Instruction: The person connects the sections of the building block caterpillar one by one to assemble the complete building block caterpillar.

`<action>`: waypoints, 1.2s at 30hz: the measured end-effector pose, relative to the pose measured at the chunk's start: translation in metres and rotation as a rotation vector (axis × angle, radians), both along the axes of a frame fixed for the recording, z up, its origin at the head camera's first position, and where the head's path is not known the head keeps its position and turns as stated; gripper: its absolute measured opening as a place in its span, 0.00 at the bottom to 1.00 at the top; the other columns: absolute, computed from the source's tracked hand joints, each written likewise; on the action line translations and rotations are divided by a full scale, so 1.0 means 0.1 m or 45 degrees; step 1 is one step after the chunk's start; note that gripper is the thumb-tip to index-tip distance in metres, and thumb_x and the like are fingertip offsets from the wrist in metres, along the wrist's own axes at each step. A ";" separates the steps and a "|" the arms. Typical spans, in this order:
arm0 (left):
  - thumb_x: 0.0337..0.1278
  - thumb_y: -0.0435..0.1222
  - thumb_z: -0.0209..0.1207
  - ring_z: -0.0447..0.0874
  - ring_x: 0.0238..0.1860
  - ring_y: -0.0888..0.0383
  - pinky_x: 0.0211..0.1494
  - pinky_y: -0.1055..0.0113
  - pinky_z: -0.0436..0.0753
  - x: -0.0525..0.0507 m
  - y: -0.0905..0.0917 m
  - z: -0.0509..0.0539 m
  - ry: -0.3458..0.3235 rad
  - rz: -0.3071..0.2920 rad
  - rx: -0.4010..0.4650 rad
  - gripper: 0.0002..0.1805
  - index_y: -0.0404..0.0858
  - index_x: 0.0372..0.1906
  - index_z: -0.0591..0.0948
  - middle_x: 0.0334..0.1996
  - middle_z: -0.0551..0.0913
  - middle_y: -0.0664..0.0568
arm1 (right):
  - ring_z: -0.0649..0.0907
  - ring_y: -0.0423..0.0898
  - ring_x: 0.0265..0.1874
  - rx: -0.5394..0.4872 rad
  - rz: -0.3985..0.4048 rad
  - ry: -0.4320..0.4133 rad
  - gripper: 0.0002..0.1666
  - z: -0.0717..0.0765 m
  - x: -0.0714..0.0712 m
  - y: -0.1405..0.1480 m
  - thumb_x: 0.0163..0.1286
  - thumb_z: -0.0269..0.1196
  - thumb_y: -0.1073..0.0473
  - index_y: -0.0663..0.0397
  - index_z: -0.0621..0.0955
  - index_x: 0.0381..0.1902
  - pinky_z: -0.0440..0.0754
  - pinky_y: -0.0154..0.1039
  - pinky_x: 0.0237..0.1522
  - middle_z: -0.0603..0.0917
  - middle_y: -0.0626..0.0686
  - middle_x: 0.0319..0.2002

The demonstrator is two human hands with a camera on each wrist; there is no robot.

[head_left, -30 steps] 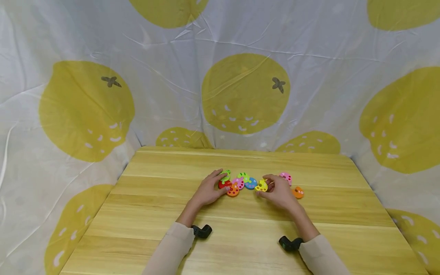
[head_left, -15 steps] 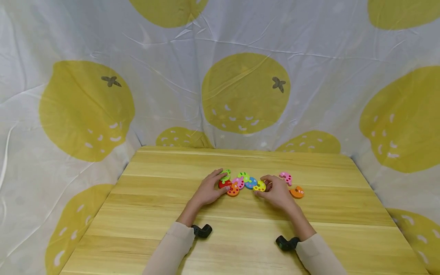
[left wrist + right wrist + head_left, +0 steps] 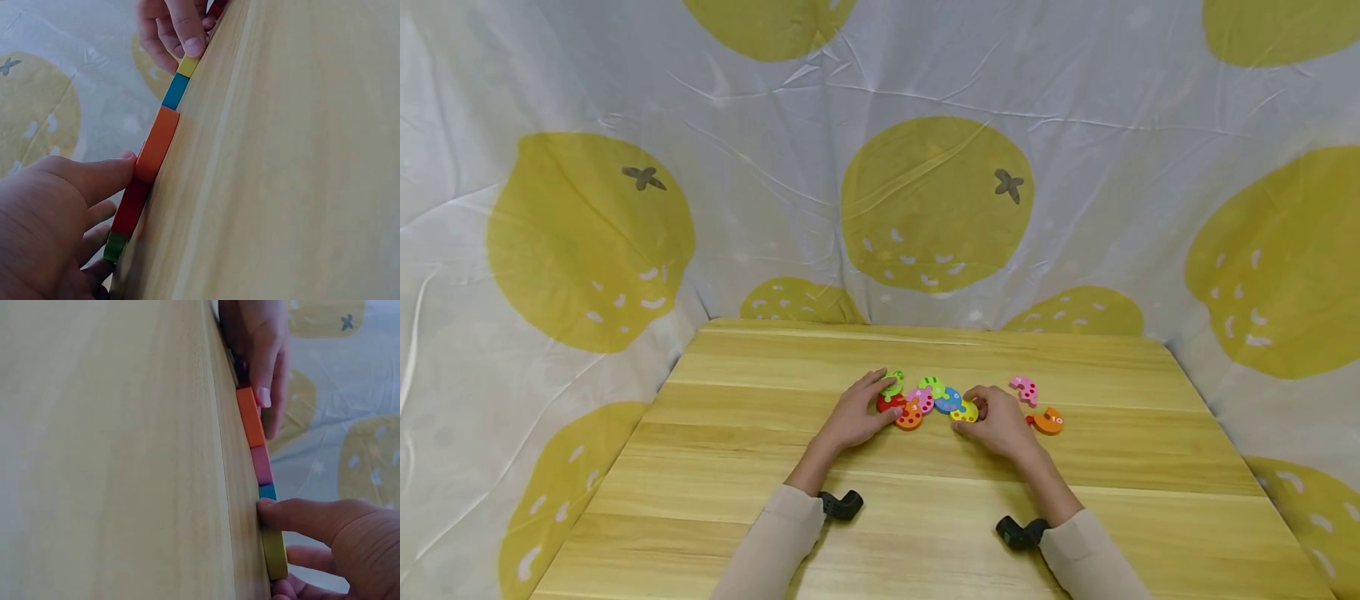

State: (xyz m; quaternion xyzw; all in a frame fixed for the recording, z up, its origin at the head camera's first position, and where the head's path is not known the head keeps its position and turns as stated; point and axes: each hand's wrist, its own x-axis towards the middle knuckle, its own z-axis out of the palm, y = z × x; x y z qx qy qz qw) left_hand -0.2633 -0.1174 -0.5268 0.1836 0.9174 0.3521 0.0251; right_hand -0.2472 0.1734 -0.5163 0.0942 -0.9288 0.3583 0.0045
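Flat, numbered puzzle pieces lie in a wavy joined row: green, red, orange, pink, another green and blue. A yellow puzzle piece sits against the blue one at the row's right end. My left hand holds the row's left end, thumb on the orange edge and fingers by the green piece. Thumb and fingers of my right hand pinch the yellow piece. How fully yellow and blue interlock is too small to tell.
Right of my right hand lie a loose pink piece and an orange piece marked 10. A bit of red shows beside the orange one. Behind the wooden table hangs a lemon-print cloth.
My right hand has moved slightly left with the yellow piece, from a gap beside the blue piece to contact with it. My left hand has stayed in place.
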 end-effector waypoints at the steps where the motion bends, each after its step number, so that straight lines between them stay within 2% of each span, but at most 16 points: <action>1: 0.67 0.50 0.64 0.53 0.82 0.43 0.82 0.39 0.55 0.00 0.00 0.00 0.003 0.002 0.004 0.37 0.45 0.77 0.70 0.81 0.61 0.49 | 0.74 0.46 0.33 0.006 0.000 -0.005 0.31 0.00 0.00 0.00 0.55 0.81 0.51 0.58 0.84 0.54 0.71 0.36 0.33 0.77 0.53 0.34; 6: 0.60 0.57 0.67 0.55 0.82 0.43 0.81 0.41 0.58 -0.01 0.04 -0.02 0.010 0.040 0.004 0.47 0.43 0.80 0.64 0.81 0.61 0.46 | 0.74 0.47 0.35 0.008 -0.008 -0.037 0.32 0.02 -0.01 0.01 0.55 0.81 0.51 0.57 0.83 0.55 0.72 0.38 0.35 0.77 0.54 0.36; 11: 0.49 0.63 0.71 0.59 0.80 0.41 0.79 0.41 0.64 0.00 0.09 -0.02 -0.006 0.130 -0.016 0.59 0.41 0.81 0.61 0.81 0.59 0.45 | 0.75 0.47 0.37 -0.023 0.006 -0.053 0.39 0.03 -0.01 0.01 0.53 0.82 0.51 0.59 0.82 0.60 0.75 0.39 0.39 0.79 0.54 0.40; 16: 0.47 0.63 0.72 0.62 0.78 0.40 0.78 0.41 0.66 0.01 0.12 -0.01 -0.005 0.170 -0.032 0.58 0.40 0.80 0.64 0.80 0.61 0.44 | 0.77 0.48 0.38 -0.075 0.050 -0.036 0.43 0.06 0.00 0.08 0.52 0.82 0.51 0.63 0.80 0.62 0.77 0.39 0.42 0.81 0.55 0.42; 20: 0.48 0.63 0.72 0.61 0.79 0.41 0.79 0.41 0.64 0.01 0.13 -0.01 -0.004 0.170 -0.051 0.58 0.41 0.80 0.64 0.80 0.61 0.44 | 0.76 0.49 0.38 -0.107 0.099 0.015 0.42 0.07 0.01 0.18 0.54 0.82 0.54 0.65 0.79 0.62 0.77 0.35 0.41 0.80 0.57 0.42; 24: 0.48 0.63 0.72 0.60 0.79 0.41 0.79 0.41 0.63 0.01 0.13 -0.01 -0.005 0.165 -0.045 0.58 0.40 0.80 0.63 0.80 0.61 0.44 | 0.77 0.50 0.39 -0.116 0.102 0.081 0.39 0.07 0.04 0.29 0.55 0.81 0.55 0.66 0.79 0.61 0.77 0.33 0.38 0.80 0.59 0.43; 30: 0.49 0.63 0.71 0.57 0.81 0.42 0.80 0.42 0.60 0.01 0.12 -0.02 -0.013 0.162 -0.043 0.58 0.40 0.80 0.63 0.81 0.59 0.46 | 0.81 0.53 0.42 -0.063 0.073 0.158 0.35 0.09 0.10 0.48 0.58 0.79 0.55 0.63 0.81 0.61 0.83 0.44 0.45 0.83 0.60 0.47; 36: 0.49 0.62 0.72 0.59 0.80 0.41 0.79 0.41 0.62 0.01 0.11 -0.02 0.006 0.146 -0.039 0.55 0.40 0.78 0.66 0.81 0.60 0.46 | 0.82 0.54 0.46 0.011 0.053 0.145 0.31 0.13 0.17 0.66 0.60 0.78 0.54 0.62 0.82 0.58 0.84 0.51 0.50 0.84 0.59 0.48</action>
